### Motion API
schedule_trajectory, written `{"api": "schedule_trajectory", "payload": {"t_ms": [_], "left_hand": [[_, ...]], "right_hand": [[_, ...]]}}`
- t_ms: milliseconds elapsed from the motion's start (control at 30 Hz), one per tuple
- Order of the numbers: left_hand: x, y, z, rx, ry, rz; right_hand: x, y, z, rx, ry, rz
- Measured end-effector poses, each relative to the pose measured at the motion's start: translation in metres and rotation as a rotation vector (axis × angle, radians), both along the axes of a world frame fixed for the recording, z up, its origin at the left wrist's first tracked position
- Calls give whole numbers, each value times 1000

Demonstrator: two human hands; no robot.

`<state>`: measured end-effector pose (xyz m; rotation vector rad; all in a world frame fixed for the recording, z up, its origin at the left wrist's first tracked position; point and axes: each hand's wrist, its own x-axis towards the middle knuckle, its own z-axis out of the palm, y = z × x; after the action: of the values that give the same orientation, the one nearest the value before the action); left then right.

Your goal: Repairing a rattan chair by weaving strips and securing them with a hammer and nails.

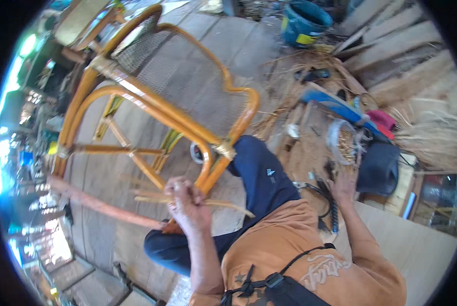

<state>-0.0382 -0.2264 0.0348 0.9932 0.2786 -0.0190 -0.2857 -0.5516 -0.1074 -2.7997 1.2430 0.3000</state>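
Glossy orange-brown cane makes up the curved chair frame with a woven mesh panel, lying ahead and to the left of the person. Near its closest corner, the left hand is closed around thin, pale cane strips, their ends jutting out on both sides. Just beyond the right hand sits a round, translucent tub, holding many small, tan pieces. That hand's fingers are blurred, so I cannot tell whether they grip anything; a black coiled cord lies beside it. Farther off, a blue-green bucket has a yellow patch; its contents are too dark to tell.
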Motion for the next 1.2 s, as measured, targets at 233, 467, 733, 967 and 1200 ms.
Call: {"api": "schedule_trajectory", "payload": {"t_ms": [233, 467, 733, 967, 1200], "left_hand": [[-34, -57, 4, -173, 87, -303], [-34, -56, -13, -223, 204, -244], [5, 16, -30, -365, 40, -46], [17, 67, -40, -243, -25, -17], [-6, 76, -59, -63, 18, 30]], "right_hand": [[123, 104, 118, 1360, -555, 71], [153, 163, 123, 1541, -436, 256], [117, 123, 120, 992, -509, 616], [27, 0, 25, 858, -783, -429], [1, -50, -55, 606, -552, -287]]}}
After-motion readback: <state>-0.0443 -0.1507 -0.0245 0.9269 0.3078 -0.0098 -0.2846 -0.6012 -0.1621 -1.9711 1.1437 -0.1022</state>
